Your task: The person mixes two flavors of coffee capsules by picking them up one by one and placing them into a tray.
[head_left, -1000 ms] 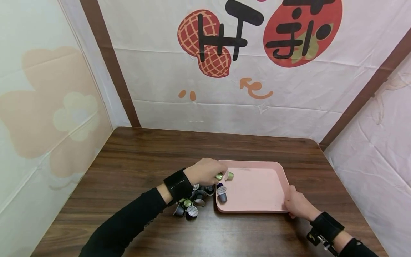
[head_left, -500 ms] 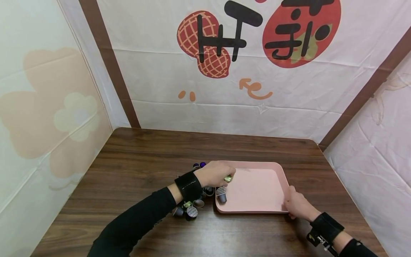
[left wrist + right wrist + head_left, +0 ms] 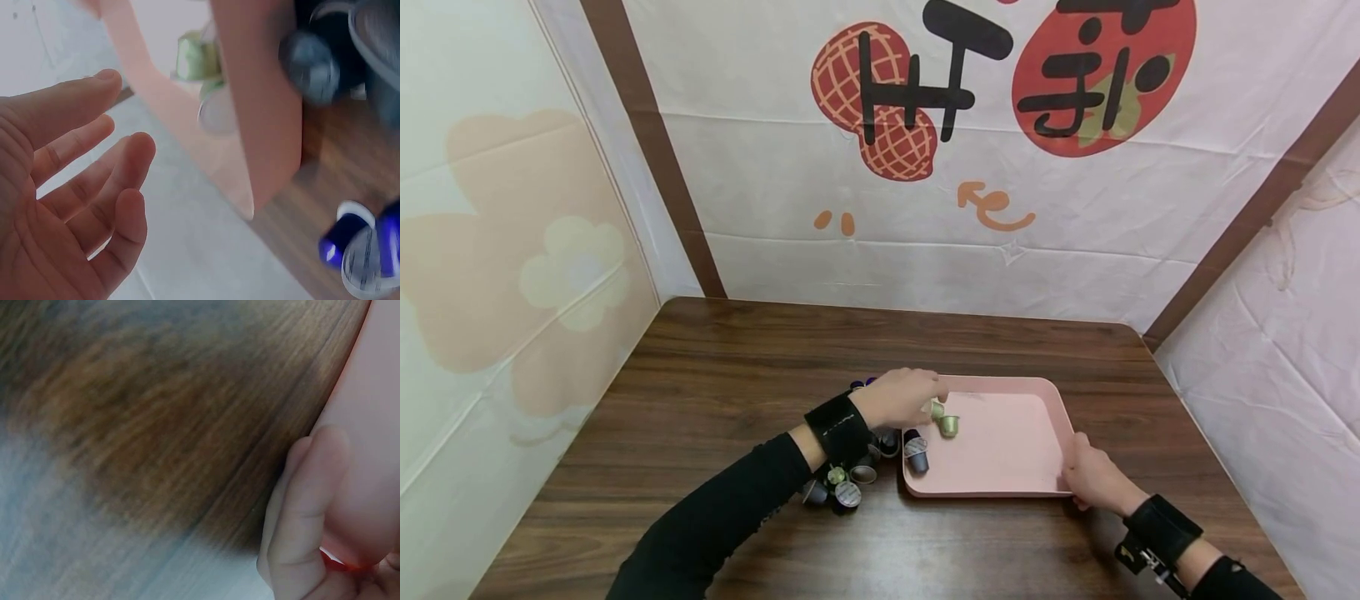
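White cloth [image 3: 925,267] with brown borders hangs behind the scene, printed with bold black characters, a red peanut shape [image 3: 898,154] and a red oval [image 3: 1037,87]. More pale cloth closes in both sides, the left stretch bearing a large faded flower [image 3: 580,267]. A dark, wood-grained tabletop [image 3: 775,350] with rounded far corners fills the foreground, glossy toward the near side.

A shallow pink tray [image 3: 1000,442], rectangular with rounded corners, rests on the tabletop right of center. A person in black sleeves and black wrist straps works with both hands: the right hand [image 3: 1101,475] curls its fingers around the tray's right edge, while the left hand [image 3: 898,397], fingers loosely spread and holding nothing, hovers over the left end.

Small cup-shaped pods, tapered and capped with round lids, lie along that end. Inside the tray, two pale green pods [image 3: 949,427] sit close together, one showing its whitish lid in the left wrist view; nearer the person is a gray pod [image 3: 916,454], tilted, its lid facing up. Outside, a loose cluster of dark, gray and green pods [image 3: 847,495] crowds the tabletop just left of the tray, with shiny blue pods [image 3: 344,237] near the far left corner.
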A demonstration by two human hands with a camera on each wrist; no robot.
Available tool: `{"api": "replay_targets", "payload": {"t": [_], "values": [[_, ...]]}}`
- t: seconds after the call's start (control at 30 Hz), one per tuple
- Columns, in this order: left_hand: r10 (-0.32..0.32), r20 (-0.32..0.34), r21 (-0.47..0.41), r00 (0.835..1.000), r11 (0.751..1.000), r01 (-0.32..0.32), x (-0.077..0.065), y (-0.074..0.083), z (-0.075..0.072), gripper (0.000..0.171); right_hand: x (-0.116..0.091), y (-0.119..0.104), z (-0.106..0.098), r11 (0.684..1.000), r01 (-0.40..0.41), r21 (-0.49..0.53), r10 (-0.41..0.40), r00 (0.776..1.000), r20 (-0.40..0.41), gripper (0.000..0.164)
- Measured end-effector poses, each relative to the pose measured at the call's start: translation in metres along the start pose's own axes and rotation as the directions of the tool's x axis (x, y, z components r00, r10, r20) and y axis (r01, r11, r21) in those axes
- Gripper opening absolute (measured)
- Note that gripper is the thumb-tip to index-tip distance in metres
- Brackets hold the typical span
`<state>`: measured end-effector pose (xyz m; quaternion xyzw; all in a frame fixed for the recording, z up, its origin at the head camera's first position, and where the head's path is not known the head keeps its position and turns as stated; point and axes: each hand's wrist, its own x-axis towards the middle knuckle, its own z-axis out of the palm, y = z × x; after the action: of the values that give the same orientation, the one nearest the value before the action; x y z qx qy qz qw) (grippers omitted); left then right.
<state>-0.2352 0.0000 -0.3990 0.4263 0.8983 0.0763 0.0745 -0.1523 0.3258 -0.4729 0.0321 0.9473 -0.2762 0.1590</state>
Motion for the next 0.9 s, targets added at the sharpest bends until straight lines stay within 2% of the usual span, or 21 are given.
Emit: {"api": "replay_targets", "payload": {"t": [0.23,0.37,0.6,0.7,0.9], "values": [[-0.086,-0.025,-0.014,0.996,0.996,0.085,-0.014,-0.028,-0.018,0.025,0.001,0.000,-0.001,1.000,-0.002,0.007,0.002,1.000,0.009,0.029],[-0.135,-0.030,-0.028,0.990,0.991,0.134,-0.024,-0.046,-0.023,0.019,0.001,0.000,-0.002,1.000,-0.006,0.010,0.006,1.000,0.016,0.031],[-0.215,0.029,-0.076,0.976,0.973,0.217,-0.036,-0.074,-0.014,0.013,0.001,0.002,-0.001,1.000,-0.005,-0.002,0.006,1.000,0.010,0.029],[-0.233,0.063,-0.101,0.971,0.966,0.238,-0.039,-0.081,-0.009,0.014,0.002,0.003,0.000,1.000,0.000,0.000,0.000,1.000,0.008,0.029],[-0.239,0.101,-0.085,0.966,0.965,0.248,-0.040,-0.090,0.002,0.013,0.003,0.003,0.001,1.000,-0.003,0.003,0.003,1.000,0.008,0.029]]}}
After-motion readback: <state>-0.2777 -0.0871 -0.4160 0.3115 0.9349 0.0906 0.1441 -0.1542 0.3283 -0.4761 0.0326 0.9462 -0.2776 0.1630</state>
